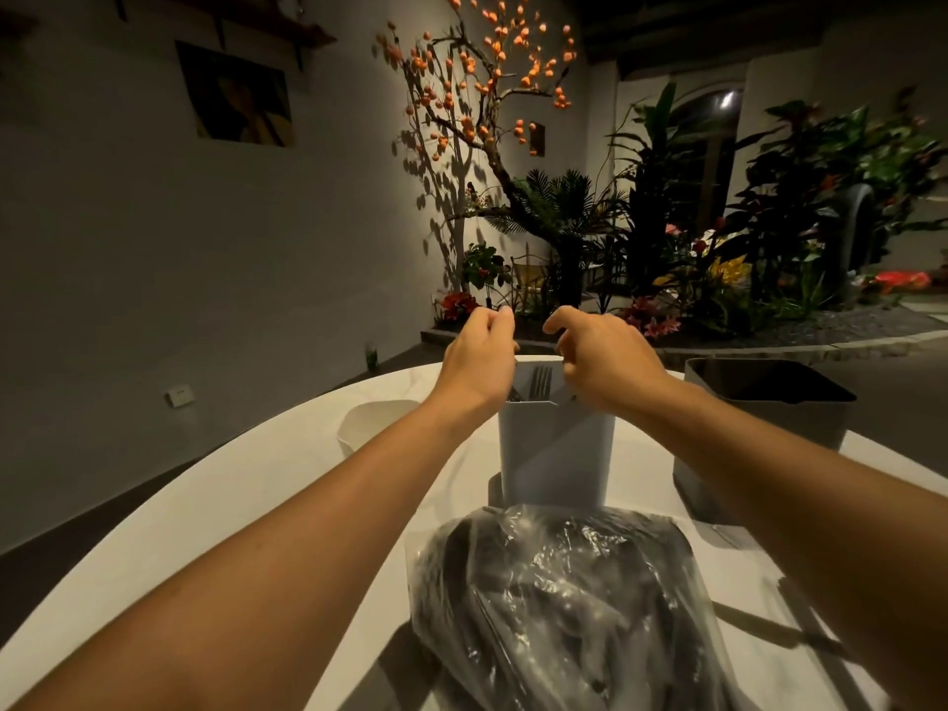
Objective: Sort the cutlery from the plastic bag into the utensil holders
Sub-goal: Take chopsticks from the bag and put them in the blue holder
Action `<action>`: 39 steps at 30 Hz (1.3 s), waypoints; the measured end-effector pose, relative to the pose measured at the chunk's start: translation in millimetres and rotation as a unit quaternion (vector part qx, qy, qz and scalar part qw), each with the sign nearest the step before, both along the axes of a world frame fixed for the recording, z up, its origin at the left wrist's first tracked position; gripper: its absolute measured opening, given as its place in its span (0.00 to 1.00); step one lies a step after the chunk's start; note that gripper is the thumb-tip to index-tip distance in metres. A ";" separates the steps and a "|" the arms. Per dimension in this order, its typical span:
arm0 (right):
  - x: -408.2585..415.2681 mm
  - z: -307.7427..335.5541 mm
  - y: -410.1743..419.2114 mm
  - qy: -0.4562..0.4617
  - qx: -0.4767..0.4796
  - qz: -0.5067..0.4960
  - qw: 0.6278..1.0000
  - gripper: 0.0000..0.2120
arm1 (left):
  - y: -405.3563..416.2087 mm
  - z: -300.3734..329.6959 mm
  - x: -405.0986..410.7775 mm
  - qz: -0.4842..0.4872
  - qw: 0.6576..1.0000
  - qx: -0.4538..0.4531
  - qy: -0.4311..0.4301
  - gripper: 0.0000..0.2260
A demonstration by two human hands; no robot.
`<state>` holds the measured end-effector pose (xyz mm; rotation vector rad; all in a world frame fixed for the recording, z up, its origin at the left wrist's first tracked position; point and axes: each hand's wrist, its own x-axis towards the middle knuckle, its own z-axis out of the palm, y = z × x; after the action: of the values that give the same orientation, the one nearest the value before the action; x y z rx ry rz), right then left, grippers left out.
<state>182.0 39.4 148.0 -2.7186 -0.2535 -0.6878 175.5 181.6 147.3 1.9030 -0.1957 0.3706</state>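
Both hands hover over the grey holder point(556, 449) mid-surface: left hand point(479, 359) and right hand point(605, 354) loosely curled, apparently empty.

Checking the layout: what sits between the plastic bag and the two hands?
In the head view, the grey utensil holder stands between the plastic bag and both hands, forks inside.

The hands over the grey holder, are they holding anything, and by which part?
It cannot be told. Both the left hand and right hand have curled fingers above the grey utensil holder, where a fork stands, but no grip shows.
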 end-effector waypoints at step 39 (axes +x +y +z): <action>-204.2 -138.9 -177.9 0.144 0.048 -0.181 0.972 0.14 | -185.0 -166.3 -178.7 -0.085 0.903 0.420 0.046 0.28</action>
<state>-22.2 -138.5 9.1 -2.7491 0.3429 -0.3693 -3.2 -3.3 -19.0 2.7197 -0.5172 0.0639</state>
